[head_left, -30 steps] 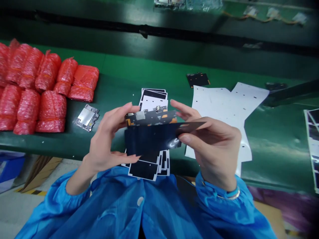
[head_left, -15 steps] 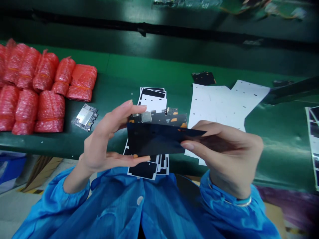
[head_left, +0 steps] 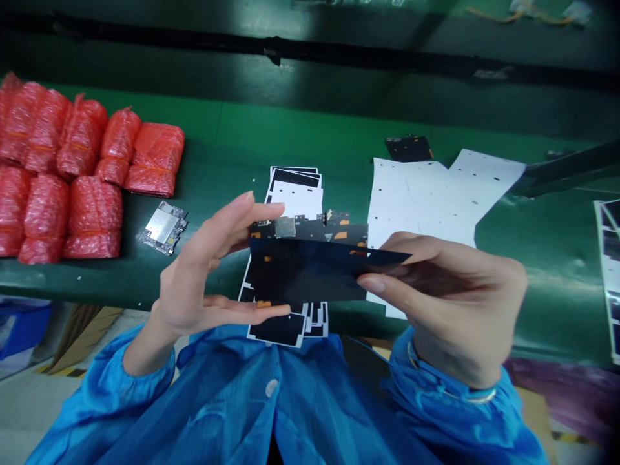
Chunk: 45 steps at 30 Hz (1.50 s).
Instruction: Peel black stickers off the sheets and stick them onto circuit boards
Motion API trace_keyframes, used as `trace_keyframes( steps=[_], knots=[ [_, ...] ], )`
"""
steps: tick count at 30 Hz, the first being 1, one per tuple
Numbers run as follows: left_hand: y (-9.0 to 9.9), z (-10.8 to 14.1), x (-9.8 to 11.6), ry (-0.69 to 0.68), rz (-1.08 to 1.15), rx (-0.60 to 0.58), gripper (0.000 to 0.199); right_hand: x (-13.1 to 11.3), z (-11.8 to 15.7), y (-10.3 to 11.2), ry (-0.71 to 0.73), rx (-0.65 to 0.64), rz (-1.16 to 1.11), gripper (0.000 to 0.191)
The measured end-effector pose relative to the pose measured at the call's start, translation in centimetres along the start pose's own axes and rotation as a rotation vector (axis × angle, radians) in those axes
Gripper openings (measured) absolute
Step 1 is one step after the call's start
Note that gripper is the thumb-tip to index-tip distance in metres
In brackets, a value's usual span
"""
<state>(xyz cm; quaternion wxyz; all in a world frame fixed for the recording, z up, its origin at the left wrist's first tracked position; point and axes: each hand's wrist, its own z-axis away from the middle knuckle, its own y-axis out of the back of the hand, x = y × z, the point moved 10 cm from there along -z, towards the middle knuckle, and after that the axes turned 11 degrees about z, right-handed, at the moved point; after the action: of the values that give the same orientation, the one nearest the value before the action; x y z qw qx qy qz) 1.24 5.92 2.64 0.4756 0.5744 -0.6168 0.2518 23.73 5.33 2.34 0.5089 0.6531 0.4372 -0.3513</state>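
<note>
Black sheet [head_left: 310,274] to steady: pinching with right hand [head_left: 455,303], spanning circuit board [head_left: 312,229] with spread left hand [head_left: 186,281], over counter's [head_left: 542,284] near edge.

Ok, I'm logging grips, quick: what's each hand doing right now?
Left hand: holding the flat black circuit board with orange patches by its edges.
Right hand: pinching the thin black sheet.

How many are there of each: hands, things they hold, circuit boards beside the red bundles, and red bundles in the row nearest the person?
Bare left hand and right hand: 2
Dark circuit board with orange patches, held: 1
Thin black sheet, held: 1
Silver-topped grey circuit board: 1
Red plastic-wrapped bundles, nearest row: 3
Total: 8
</note>
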Motion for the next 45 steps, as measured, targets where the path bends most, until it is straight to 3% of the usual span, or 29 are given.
trace_keyframes(
  steps=[10,17,22,26,29,30,33,35,37,40,42,45],
  knots=[
    [-0.5,-0.4,-0.1,-0.033,0.049,-0.09,0.095,-0.3,-0.3,-0.1,-0.002,-0.027,-0.027,0.021],
    [-0.7,-0.4,0.2,-0.096,0.096,-0.11,0.093,-0.1,-0.4,-0.1,-0.026,-0.04,-0.066,0.019],
    [-0.7,-0.7,-0.1,-0.079,0.002,-0.124,0.088,-0.4,-0.4,-0.2,0.003,-0.04,-0.054,0.022],
    [-1.2,-0.7,1.2,-0.232,-0.185,-0.176,0.071,-1.4,-0.4,-0.5,0.093,-0.041,0.12,0.019],
    [-2.1,-0.6,1.2,-0.279,-0.298,-0.278,0.041,-2.5,-0.2,-0.8,0.244,-0.052,0.445,0.009],
    [-2.6,-0.7,0.9,-0.281,-0.307,-0.332,0.035,-2.4,-0.2,-0.8,0.291,-0.051,0.585,0.015],
    [-3.5,-2.8,-1.1,-0.27,-0.257,-0.421,0.027,-0.2,-0.7,-0.3,0.297,0.002,0.939,0.043],
    [-3.7,-6.2,-4.1,-0.217,-0.229,-0.374,0.024,2.4,-1.2,-0.5,0.224,0.018,0.999,0.048],
    [-3.8,-10.2,-8.2,-0.131,-0.266,-0.272,0.03,5.1,-1.1,-2.8,0.209,-0.093,0.906,0.045],
    [-4.4,-14.0,-14.5,0.087,-0.359,-0.224,0.062,8.2,0.6,-8.7,0.294,-0.387,0.783,0.094],
    [-4.4,-13.8,-16.0,0.166,-0.401,-0.232,0.069,9.8,1.6,-10.6,0.291,-0.45,0.751,0.103],
    [-3.2,-10.1,-14.0,0.199,-0.428,-0.243,0.053,10.5,1.7,-10.0,0.274,-0.364,0.647,0.083]
  ],
)
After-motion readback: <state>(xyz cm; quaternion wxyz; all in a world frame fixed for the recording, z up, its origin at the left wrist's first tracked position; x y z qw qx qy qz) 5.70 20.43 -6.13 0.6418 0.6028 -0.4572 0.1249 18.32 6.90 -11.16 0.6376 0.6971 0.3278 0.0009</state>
